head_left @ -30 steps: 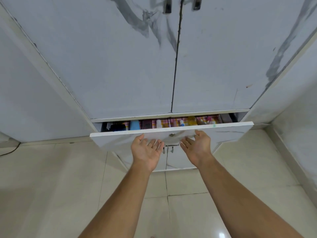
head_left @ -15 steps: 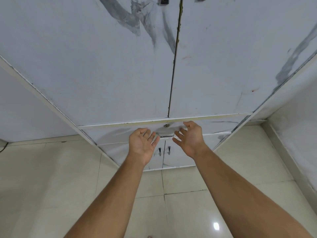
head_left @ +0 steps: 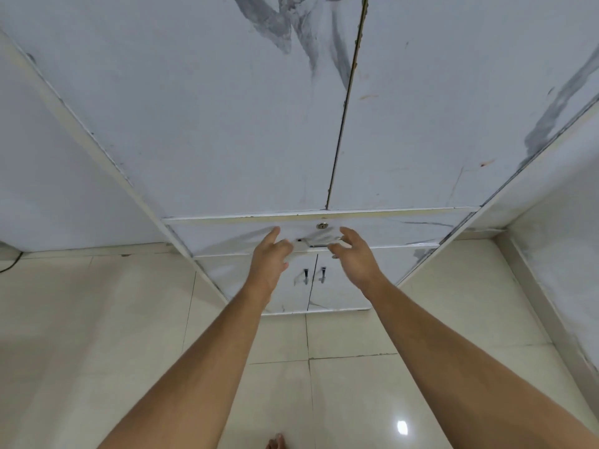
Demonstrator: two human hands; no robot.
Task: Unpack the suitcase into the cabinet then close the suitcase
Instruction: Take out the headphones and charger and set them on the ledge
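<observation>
Left hand (head_left: pixel 269 257) and right hand (head_left: pixel 356 257), fingers loosely spread and holding nothing, flank the handle (head_left: pixel 316 244) of the cabinet (head_left: pixel 227 124) drawer (head_left: pixel 389 230), which sits flush. Suitcase out of view. Judged step: stowing finished; next, closing the suitcase.

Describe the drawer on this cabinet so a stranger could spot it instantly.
Start at the tall white marble-patterned cabinet with its two big upper doors. Directly beneath those doors runs a single wide, shallow drawer spanning the full cabinet width, above a pair of small lower doors. Unlike the doors, it is one horizontal strip with a round keyhole at its centre and a horizontal handle just below.
</observation>
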